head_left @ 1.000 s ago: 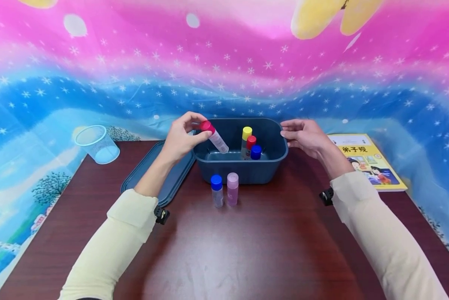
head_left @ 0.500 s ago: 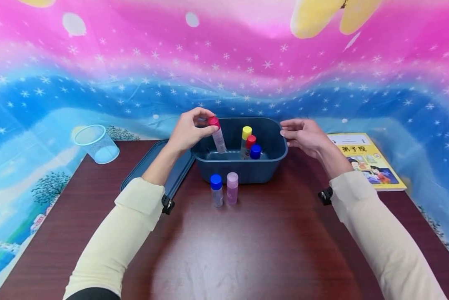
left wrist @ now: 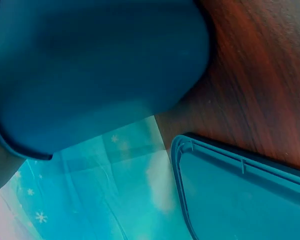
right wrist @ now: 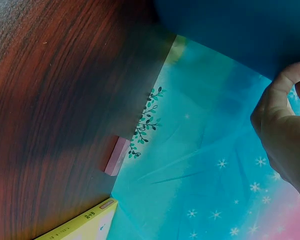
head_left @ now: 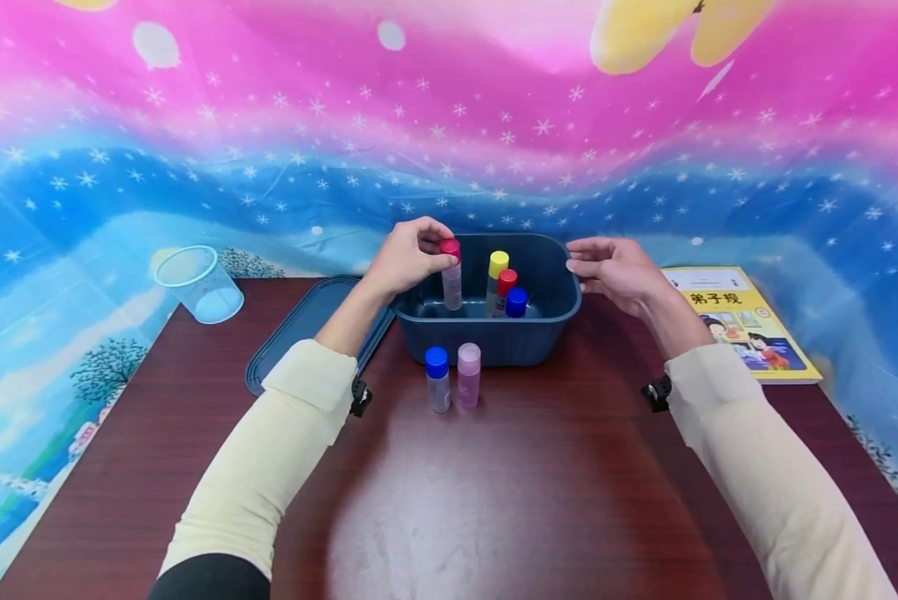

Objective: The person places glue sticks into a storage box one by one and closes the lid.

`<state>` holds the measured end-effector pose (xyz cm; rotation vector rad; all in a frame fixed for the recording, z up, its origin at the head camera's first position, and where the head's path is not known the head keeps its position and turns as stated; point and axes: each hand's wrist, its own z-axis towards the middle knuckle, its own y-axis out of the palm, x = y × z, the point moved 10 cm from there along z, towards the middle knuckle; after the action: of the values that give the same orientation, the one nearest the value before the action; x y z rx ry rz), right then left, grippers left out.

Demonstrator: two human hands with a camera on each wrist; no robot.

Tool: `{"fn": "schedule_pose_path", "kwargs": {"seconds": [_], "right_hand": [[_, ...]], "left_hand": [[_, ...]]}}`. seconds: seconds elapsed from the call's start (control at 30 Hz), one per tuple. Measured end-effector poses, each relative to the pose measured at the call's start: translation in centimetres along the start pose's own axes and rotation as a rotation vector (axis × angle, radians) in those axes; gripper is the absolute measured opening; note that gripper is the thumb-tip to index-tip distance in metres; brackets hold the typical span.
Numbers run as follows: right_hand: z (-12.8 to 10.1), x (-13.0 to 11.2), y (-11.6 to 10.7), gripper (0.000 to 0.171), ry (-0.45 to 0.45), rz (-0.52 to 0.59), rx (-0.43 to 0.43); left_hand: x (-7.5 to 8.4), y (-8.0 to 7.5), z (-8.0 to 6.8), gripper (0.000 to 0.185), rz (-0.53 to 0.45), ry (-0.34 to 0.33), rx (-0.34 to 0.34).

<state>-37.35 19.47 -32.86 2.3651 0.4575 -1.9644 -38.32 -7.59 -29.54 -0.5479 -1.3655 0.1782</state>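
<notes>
from my seat, nearest are two small bottles (head_left: 451, 377) on the table (head_left: 494, 500), labels unreadable. behind them, my left hand (head_left: 404, 257) pinches a red-capped bottle (head_left: 451, 275) upright inside the blue tub (head_left: 494, 342), its base hidden by the wall. my right hand (head_left: 614, 268) rests relaxed at the rim. the yellow book (head_left: 741, 321) shows chinese characters i can't read surely.
</notes>
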Motion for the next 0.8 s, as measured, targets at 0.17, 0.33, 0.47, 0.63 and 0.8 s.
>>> {"fn": "schedule_pose_path", "kwargs": {"seconds": [0.17,0.33,0.47,0.63,0.8], "right_hand": [[0.0,0.2,-0.2,0.051,0.002,-0.001,0.014],[0.0,0.1,-0.1,0.051,-0.001,-0.001,0.011],[0.1,0.0,-0.1,0.051,-0.005,0.000,0.006],[0.0,0.0,0.0,0.053,0.000,-0.006,0.009],[0.0,-0.2,0.1,0.052,0.000,0.000,0.004]], "left_hand": [[-0.2,1.0,0.6,0.031,0.000,-0.041,-0.040],[-0.5,1.7,1.1,0.031,-0.017,-0.079,-0.059],[-0.6,2.3,1.6,0.031,0.001,-0.080,-0.071],[-1.1,2.8,2.0,0.030,0.028,-0.100,-0.078],[-1.1,3.0,2.0,0.028,0.057,-0.106,-0.076]]}}
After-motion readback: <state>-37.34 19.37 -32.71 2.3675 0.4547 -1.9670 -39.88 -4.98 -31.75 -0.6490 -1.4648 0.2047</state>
